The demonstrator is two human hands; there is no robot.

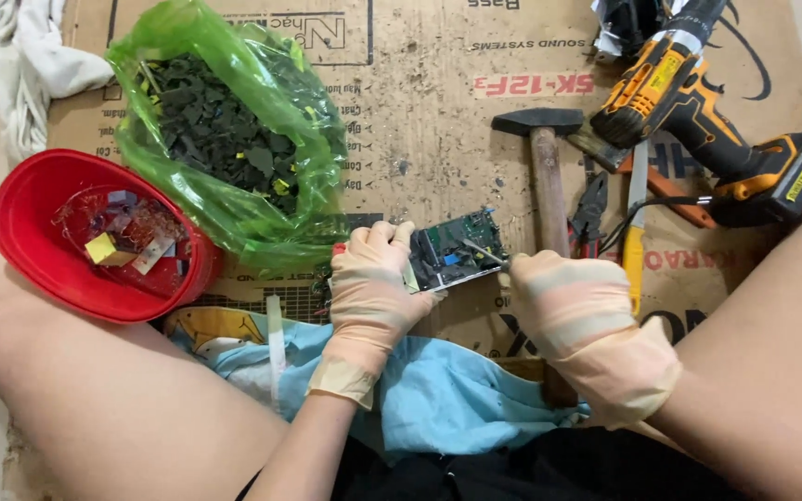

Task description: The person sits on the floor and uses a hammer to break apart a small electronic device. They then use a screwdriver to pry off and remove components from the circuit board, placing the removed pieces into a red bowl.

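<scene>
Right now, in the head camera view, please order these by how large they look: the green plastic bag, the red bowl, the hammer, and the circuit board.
1. Green plastic bag, largest.
2. Red bowl, somewhat smaller, though it sits nearer the camera, so the gap is unsure.
3. Hammer.
4. Circuit board, smallest, partly covered by the left hand.

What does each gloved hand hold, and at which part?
The left hand grips the green circuit board by its left end. The right hand holds a thin metal tool by its hidden handle end.
</scene>
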